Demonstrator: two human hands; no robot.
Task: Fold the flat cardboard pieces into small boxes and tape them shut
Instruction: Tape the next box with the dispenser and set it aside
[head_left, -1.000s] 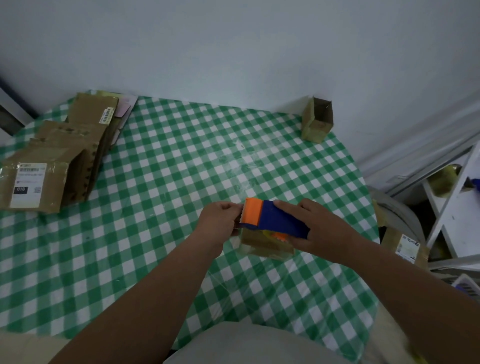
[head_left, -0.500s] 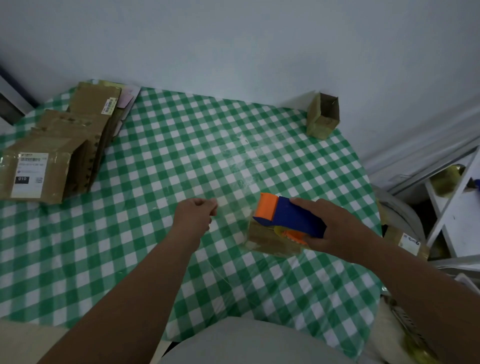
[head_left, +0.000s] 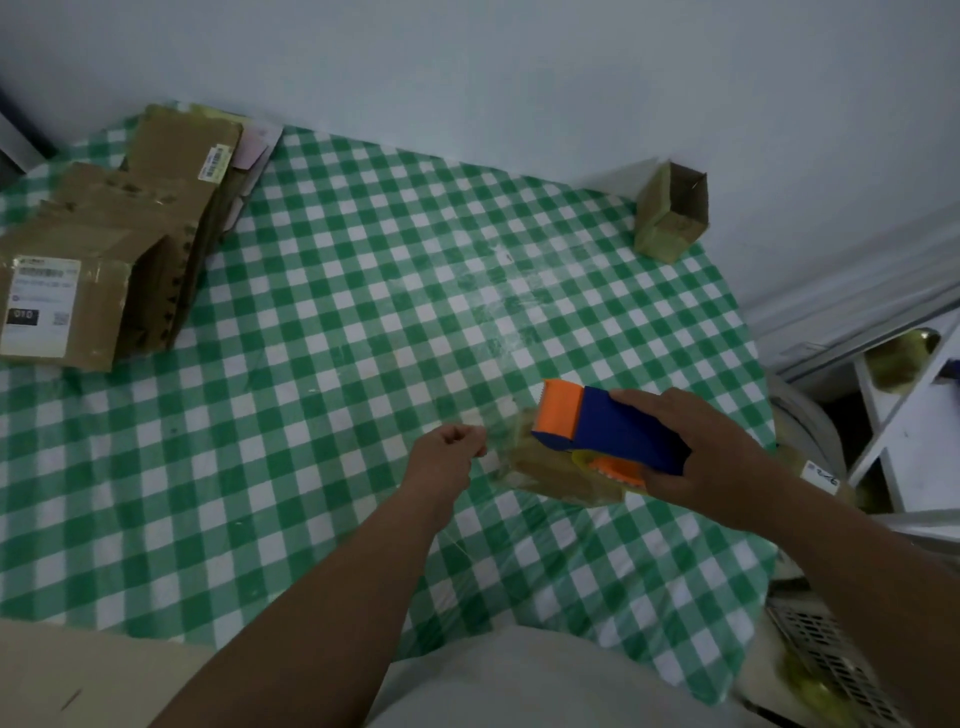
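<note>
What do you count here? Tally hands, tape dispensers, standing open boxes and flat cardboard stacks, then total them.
Hands: 2 (left hand, right hand)
Tape dispenser: 1
Standing open box: 1
Flat cardboard stack: 1
Total: 5

Far left, the front flattened carton (head_left: 67, 306) carries a white shipping label (head_left: 39, 306), and on it a black patch with "010" in pale digits is the one thing that reads clearly. Beside that patch sits a small QR code, and the printed lines above are too blurred to make out. Further back on the stack, another flattened carton (head_left: 182, 150) shows a narrow barcode sticker (head_left: 214, 163), digits illegible. Over at the right edge, a white label (head_left: 823, 475) on a brown box behind the wrist bears handwritten marks, too unclear to read with any confidence.
</note>
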